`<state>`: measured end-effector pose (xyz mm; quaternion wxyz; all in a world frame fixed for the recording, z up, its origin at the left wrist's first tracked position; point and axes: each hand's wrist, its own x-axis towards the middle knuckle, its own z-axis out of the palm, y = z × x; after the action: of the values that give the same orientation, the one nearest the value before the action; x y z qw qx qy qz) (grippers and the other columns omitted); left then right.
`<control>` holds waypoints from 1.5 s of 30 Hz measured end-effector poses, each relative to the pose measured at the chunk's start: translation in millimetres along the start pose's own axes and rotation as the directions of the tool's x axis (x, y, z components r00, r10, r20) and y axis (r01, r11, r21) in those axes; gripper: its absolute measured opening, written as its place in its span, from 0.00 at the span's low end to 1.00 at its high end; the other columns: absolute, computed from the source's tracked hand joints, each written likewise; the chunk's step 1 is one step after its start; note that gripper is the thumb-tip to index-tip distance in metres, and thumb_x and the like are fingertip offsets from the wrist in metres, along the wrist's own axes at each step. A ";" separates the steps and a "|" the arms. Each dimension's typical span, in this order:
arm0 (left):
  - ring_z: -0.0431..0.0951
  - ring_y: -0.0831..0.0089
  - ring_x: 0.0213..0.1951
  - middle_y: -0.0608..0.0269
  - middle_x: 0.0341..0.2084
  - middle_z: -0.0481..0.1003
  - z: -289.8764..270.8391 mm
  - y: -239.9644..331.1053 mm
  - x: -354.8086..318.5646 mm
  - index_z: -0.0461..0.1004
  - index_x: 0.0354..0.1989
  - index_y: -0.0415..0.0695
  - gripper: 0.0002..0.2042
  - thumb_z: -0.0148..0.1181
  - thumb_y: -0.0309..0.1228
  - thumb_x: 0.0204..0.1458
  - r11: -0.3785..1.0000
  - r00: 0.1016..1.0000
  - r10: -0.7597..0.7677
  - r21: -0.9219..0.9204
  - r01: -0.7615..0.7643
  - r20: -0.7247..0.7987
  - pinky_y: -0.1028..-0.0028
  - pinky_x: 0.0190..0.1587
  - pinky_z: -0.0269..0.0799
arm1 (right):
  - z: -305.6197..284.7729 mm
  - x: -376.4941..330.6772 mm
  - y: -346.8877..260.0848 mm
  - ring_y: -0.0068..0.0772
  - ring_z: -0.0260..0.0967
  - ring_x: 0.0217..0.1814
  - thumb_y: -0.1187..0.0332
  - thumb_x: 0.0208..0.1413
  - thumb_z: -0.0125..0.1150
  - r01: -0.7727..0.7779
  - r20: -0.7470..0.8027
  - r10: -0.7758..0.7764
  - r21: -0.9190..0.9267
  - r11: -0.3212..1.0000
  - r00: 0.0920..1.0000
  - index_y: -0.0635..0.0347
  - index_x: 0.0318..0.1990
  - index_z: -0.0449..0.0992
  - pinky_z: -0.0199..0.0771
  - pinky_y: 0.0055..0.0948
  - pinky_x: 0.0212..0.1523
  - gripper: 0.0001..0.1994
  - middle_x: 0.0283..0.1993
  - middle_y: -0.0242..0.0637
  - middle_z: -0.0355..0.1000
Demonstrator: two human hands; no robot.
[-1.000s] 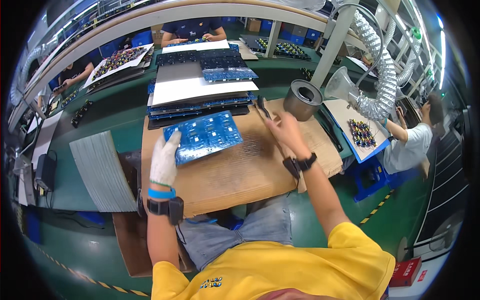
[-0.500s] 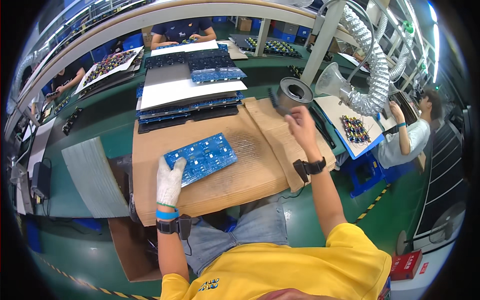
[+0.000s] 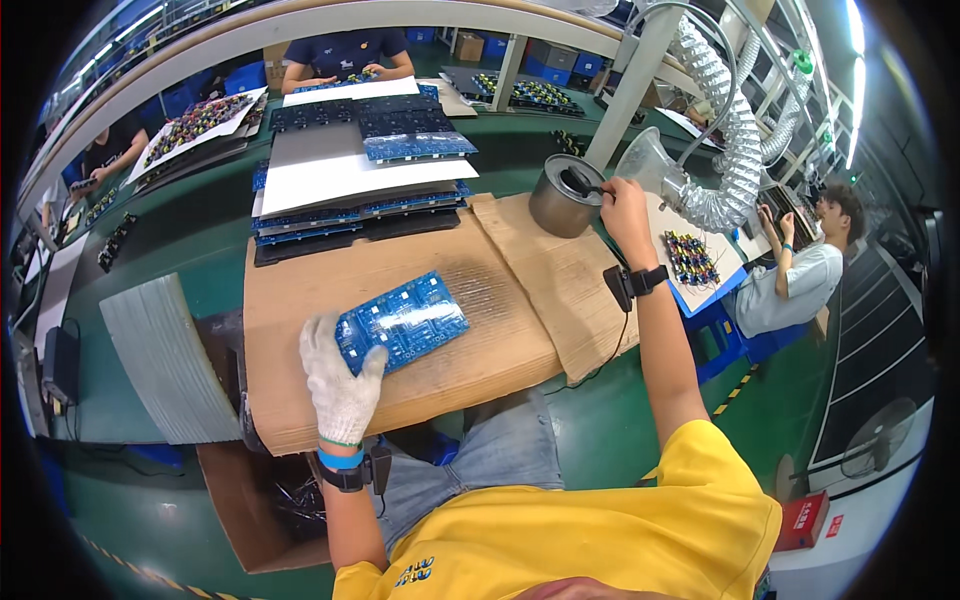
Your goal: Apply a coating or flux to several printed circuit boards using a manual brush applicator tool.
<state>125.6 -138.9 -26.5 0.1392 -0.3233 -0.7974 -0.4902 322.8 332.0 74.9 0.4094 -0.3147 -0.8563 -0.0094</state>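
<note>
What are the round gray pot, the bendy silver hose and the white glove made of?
Pot: probably metal, with a dull gray sheen. Hose: looks like thin foil, shiny and crinkled into ridges. Glove: seems knitted cloth, maybe cotton, matte with a textured surface.

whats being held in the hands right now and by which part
The gloved left hand holds a blue circuit board by its left end; the bare right hand grips a dark brush by its handle.
</note>
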 end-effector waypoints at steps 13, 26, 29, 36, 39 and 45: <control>0.70 0.40 0.66 0.43 0.62 0.74 -9.2 0.9 -0.1 0.74 0.63 0.41 0.34 0.78 0.32 0.45 0.989 0.982 0.130 0.058 -0.139 0.134 0.45 0.72 0.64 | 45.4 24.6 7.1 0.65 0.80 0.46 0.78 0.53 0.63 -0.019 0.135 0.047 -0.199 0.980 0.990 0.66 0.37 0.88 0.83 0.54 0.51 0.08 0.42 0.59 0.79; 0.69 0.40 0.67 0.43 0.63 0.73 -9.3 2.4 -0.4 0.75 0.63 0.42 0.33 0.78 0.29 0.45 0.990 0.983 0.120 0.061 -0.130 0.139 0.44 0.72 0.64 | -32.8 46.2 -18.6 0.67 0.81 0.48 0.76 0.60 0.63 0.036 -0.028 -0.043 -0.205 0.978 0.999 0.66 0.41 0.88 0.82 0.55 0.52 0.08 0.48 0.60 0.78; 0.68 0.40 0.68 0.42 0.63 0.73 -8.5 0.9 -2.1 0.75 0.63 0.42 0.33 0.78 0.29 0.45 0.990 0.985 0.115 0.069 -0.125 0.126 0.44 0.73 0.63 | -26.8 32.6 -18.1 0.67 0.80 0.48 0.76 0.61 0.62 0.133 -0.171 -0.148 -0.097 0.986 0.974 0.68 0.42 0.86 0.81 0.55 0.51 0.08 0.46 0.60 0.78; 0.66 0.38 0.71 0.41 0.67 0.71 -13.7 1.3 1.5 0.73 0.67 0.42 0.39 0.80 0.31 0.41 0.985 0.976 0.127 0.091 -0.144 0.176 0.44 0.75 0.61 | 12.6 -25.6 -8.7 0.62 0.80 0.46 0.75 0.64 0.64 0.011 -0.058 -0.011 0.004 1.000 0.998 0.65 0.45 0.85 0.80 0.52 0.50 0.07 0.42 0.58 0.82; 0.65 0.39 0.73 0.41 0.69 0.69 -28.3 -1.7 7.1 0.71 0.69 0.43 0.43 0.81 0.32 0.38 0.985 0.952 0.129 0.077 -0.156 0.276 0.46 0.76 0.61 | 6.4 -25.3 -6.2 0.63 0.81 0.45 0.75 0.65 0.63 0.032 -0.160 -0.040 -0.049 0.998 0.986 0.65 0.47 0.84 0.80 0.51 0.48 0.07 0.42 0.58 0.83; 0.62 0.37 0.76 0.39 0.74 0.64 -53.5 -23.8 13.0 0.67 0.74 0.44 0.51 0.82 0.34 0.34 0.990 0.907 0.118 -0.118 -0.076 0.404 0.48 0.78 0.60 | -13.5 -56.6 -41.3 0.42 0.81 0.33 0.70 0.72 0.61 -0.028 -0.256 0.048 0.081 0.996 0.965 0.66 0.57 0.85 0.79 0.39 0.38 0.13 0.40 0.47 0.85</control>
<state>95.2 -188.0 -10.3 -0.0230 -0.4647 -0.7664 -0.4429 336.1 265.1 53.8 0.5291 -0.3111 -0.7894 -0.0096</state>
